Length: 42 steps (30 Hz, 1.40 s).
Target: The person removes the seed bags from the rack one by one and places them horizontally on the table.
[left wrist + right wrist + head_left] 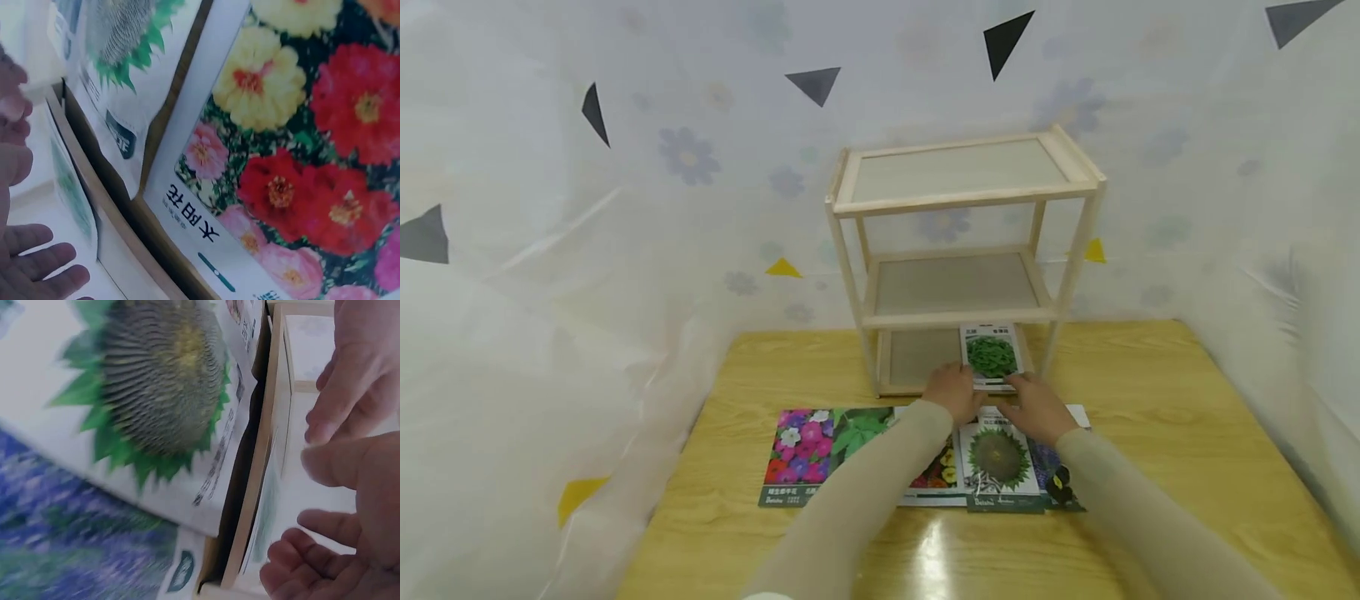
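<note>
A seed packet with a green leafy plant (992, 357) lies on the right part of the bottom shelf of a small wooden rack (966, 318). My left hand (952, 393) is at its near left corner, and my right hand (1040, 408) at its near right corner. Fingers of both hands look relaxed in the wrist views; whether they touch the packet I cannot tell. Just before the shelf lies a sunflower seed packet (1000, 458), partly beneath the hands. Next to it is a packet with red and yellow flowers (281, 150), partly covered by the left sleeve in the head view.
More seed packets lie in the row on the wooden table (715, 533): petunias (801, 446) at the left, green leaves (857, 429) beside them, and purple flowers (69, 537) at the right. The rack's middle shelf (955, 283) and top shelf (962, 171) overhang the bottom one.
</note>
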Tool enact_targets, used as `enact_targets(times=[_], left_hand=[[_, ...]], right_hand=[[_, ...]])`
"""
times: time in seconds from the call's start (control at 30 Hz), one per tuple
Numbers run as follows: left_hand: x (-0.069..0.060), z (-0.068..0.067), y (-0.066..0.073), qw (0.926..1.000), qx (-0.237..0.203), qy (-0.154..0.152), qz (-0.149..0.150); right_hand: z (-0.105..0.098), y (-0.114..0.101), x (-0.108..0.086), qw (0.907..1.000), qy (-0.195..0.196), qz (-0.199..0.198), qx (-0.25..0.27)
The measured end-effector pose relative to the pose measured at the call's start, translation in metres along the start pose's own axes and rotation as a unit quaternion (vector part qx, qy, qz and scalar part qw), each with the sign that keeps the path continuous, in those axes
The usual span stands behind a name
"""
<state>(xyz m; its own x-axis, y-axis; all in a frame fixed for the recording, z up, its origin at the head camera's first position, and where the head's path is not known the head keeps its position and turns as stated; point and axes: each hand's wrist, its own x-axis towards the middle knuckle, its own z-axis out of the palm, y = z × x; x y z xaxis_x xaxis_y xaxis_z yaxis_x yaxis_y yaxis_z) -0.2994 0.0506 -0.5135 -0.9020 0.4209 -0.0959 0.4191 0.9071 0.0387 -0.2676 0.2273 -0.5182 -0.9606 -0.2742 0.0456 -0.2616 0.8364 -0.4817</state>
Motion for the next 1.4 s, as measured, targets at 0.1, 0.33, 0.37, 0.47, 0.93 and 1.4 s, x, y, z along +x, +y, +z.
enact_targets(times=[0.1, 0.33, 0.37, 0.47, 0.93, 1.4], left_hand=[[0.005, 0.0, -0.003, 0.9999, 0.015, -0.005, -0.005], [0.008, 0.006, -0.006, 0.9986, 0.037, -0.028, -0.027], [0.008, 0.008, -0.006, 0.9985, 0.038, -0.027, -0.029], [0.008, 0.014, -0.007, 0.9985, 0.036, -0.026, -0.031], [0.009, 0.009, -0.006, 0.9958, 0.06, -0.065, -0.024], [0.008, 0.015, -0.005, 0.9954, 0.073, -0.061, -0.014]], right_hand=[[0.002, -0.01, 0.015, 0.9998, 0.0, 0.01, -0.016], [0.009, -0.015, 0.04, 0.9972, -0.03, 0.065, -0.024], [0.011, -0.014, 0.042, 0.9967, -0.032, 0.072, -0.019], [0.014, -0.01, 0.046, 0.9954, -0.027, 0.091, -0.007], [0.035, 0.005, 0.072, 0.9888, -0.012, 0.149, 0.001], [0.032, 0.004, 0.067, 0.9883, -0.013, 0.152, -0.005]])
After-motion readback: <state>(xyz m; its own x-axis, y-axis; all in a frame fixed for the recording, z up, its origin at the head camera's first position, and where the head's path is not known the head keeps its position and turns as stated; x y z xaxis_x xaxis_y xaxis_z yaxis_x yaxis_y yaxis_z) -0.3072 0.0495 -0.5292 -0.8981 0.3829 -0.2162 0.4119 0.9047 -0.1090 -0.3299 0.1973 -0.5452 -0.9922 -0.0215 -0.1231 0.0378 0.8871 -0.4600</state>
